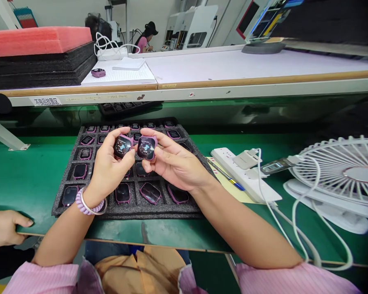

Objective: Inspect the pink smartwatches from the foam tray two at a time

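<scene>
My left hand grips a purple smartwatch case by its edges, thumb and fingers around it. In my right hand is a second purple smartwatch case, held upright beside the first. Both screens are lit with a dial and face me; neither case has a strap. Below both hands lies a dark grey foam tray whose compartments hold several more purple watch cases, such as one watch case in the front row. My hands and wrists cover part of the tray's middle.
Right of the tray are a pen, a white power strip with cables and a white fan. A shelf runs behind, bearing foam sheets and another watch. Another person's hand rests at the left table edge.
</scene>
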A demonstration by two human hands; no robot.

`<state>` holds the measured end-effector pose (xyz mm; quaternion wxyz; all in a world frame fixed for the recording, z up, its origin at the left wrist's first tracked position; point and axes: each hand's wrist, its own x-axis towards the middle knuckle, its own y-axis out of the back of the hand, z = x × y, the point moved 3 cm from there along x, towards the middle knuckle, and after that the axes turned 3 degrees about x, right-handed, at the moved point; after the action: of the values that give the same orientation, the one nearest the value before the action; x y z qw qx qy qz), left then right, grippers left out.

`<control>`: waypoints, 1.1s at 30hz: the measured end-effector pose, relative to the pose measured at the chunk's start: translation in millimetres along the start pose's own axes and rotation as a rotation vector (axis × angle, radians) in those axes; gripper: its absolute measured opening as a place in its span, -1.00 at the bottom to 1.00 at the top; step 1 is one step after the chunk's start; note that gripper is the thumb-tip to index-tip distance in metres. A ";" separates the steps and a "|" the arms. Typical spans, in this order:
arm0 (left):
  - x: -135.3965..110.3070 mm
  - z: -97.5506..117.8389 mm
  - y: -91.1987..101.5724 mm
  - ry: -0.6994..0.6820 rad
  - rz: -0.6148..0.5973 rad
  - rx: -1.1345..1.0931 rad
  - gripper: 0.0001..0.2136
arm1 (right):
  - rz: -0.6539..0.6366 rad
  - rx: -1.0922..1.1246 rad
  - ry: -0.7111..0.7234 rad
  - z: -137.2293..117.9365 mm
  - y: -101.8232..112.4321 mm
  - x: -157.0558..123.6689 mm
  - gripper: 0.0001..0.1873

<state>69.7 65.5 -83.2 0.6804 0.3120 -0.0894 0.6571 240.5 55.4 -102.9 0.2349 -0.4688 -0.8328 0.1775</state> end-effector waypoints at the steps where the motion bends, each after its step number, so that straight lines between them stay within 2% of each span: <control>1: -0.1 -0.2 0.0 0.000 0.002 0.005 -0.61 | 0.008 -0.005 -0.004 0.1 0.2 0.0 -0.49; 8: -1.7 -2.5 -1.4 -0.004 0.017 0.010 -0.61 | 0.004 -0.011 -0.007 -0.5 -1.2 -0.7 -0.54; 22: -0.4 0.8 -0.5 0.038 0.002 -0.005 -0.62 | 0.063 -0.080 -0.032 0.9 -0.3 -1.6 -0.40; 28: -0.8 1.0 -0.8 0.029 -0.022 0.013 -0.63 | 0.019 -0.027 -0.004 0.7 -1.5 -1.3 -0.51; 33: -0.6 1.8 0.7 0.039 -0.006 -0.001 -0.60 | 0.052 -0.059 -0.031 0.2 -1.8 -2.5 -0.39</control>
<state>69.5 64.0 -81.8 0.6840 0.2993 -0.0756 0.6610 240.2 52.4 -102.7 0.2035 -0.4943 -0.8287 0.1660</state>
